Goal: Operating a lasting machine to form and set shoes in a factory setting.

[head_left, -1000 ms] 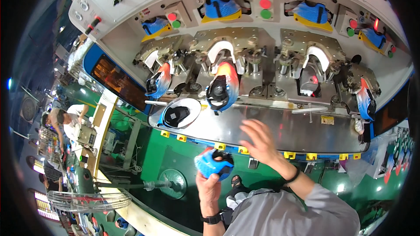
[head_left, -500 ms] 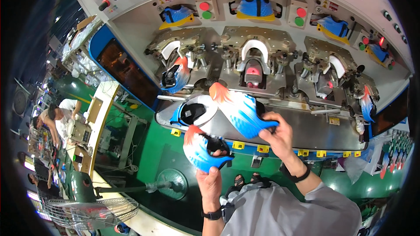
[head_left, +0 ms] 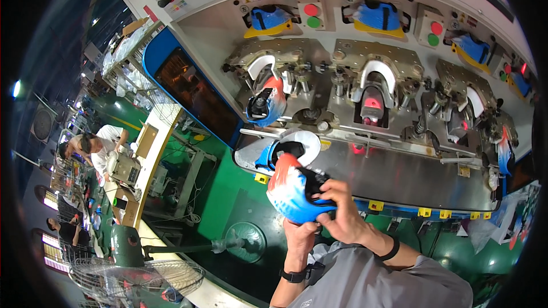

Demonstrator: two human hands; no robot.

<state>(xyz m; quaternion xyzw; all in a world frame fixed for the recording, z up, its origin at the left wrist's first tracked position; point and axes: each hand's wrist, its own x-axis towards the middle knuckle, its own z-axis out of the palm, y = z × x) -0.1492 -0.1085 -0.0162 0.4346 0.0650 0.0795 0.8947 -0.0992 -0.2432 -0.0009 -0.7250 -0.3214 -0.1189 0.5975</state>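
Note:
Both my hands hold a blue, white and red shoe (head_left: pixel 292 194) in front of my chest. My left hand (head_left: pixel 301 232) grips it from below; a black watch sits on that wrist. My right hand (head_left: pixel 344 217) closes on its black opening from the right. Just above it, a second blue and white shoe (head_left: pixel 285 149) lies on the steel shelf (head_left: pixel 399 174) of the machine. A third shoe (head_left: pixel 265 101) is clamped in the left station. The middle station (head_left: pixel 372 102) holds no shoe and shows a red form.
The grey machine has blue pads and red and green buttons (head_left: pixel 311 15) along its top, a right station (head_left: pixel 468 111) and a shoe at the far right (head_left: pixel 503 154). A fan (head_left: pixel 134 276) stands lower left. Other people work at benches (head_left: pixel 97 148) far left.
My right hand took a shoe from the middle station and brought it down. Both hands have come together in front of my chest. The view has tilted so the machine sits higher.

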